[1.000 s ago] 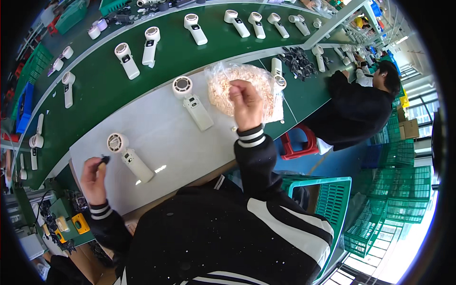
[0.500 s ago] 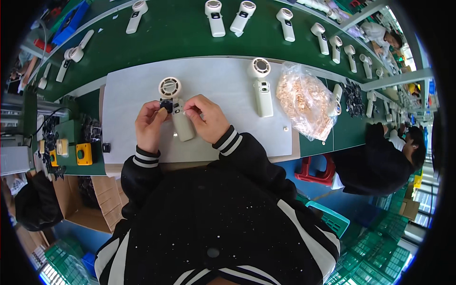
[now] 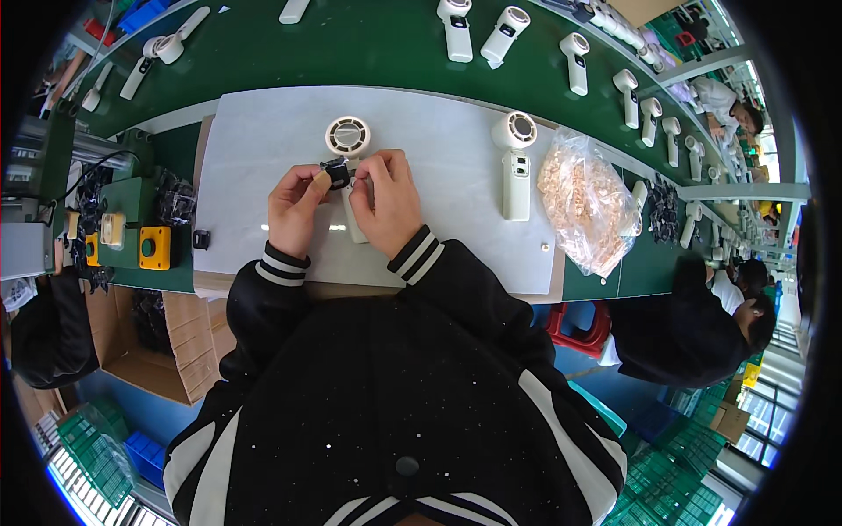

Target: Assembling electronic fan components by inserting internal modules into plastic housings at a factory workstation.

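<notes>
A white handheld fan (image 3: 348,136) lies on the pale work sheet in front of me, its round head pointing away and most of its handle covered by my hands. Above the top of the handle, my left hand (image 3: 296,206) pinches a small black rectangular part (image 3: 336,173) between thumb and fingers. My right hand (image 3: 388,202) is closed in a pinch at that part's right edge; whatever is between its fingertips is too small to make out. To the right lies a second white fan (image 3: 517,180), its handle showing dark openings, touched by neither hand.
A clear plastic bag of small copper-coloured parts (image 3: 586,202) sits right of the sheet (image 3: 438,254). More white fans (image 3: 456,35) lie along the green bench. At left are a yellow box with a green button (image 3: 155,248) and a small black part (image 3: 202,239). A person (image 3: 684,324) sits at right.
My right hand has moved left from the fan's handle to the edge of the black part. The black part is now tilted. The whole view has shifted a little.
</notes>
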Tool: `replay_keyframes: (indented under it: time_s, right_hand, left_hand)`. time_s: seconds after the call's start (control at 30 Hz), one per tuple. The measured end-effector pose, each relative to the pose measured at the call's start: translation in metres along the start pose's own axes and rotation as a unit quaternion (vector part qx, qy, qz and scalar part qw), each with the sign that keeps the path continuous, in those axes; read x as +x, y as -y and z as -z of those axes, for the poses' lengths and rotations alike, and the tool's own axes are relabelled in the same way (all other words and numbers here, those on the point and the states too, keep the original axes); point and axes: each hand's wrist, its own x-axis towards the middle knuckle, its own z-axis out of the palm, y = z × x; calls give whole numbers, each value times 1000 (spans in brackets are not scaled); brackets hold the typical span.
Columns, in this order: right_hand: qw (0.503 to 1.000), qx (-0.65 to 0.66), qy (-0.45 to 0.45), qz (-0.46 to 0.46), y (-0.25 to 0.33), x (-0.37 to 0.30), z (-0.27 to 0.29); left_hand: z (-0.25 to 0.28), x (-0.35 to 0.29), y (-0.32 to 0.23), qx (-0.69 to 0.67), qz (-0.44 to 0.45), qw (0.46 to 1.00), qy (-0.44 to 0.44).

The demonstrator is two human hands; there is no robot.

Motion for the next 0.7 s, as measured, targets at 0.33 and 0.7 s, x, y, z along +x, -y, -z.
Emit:
replay_keyframes:
  time_s: [0.33,0.7]
  right_hand:
    - [986,145,-3,-84,-15,5,12]
    - [990,82,75,-89,-13,13,16]
  left_hand:
    - [-6,-4,-8,13,-28,1000,-2]
    - [-21,-4,-24,310,-40,950,-15]
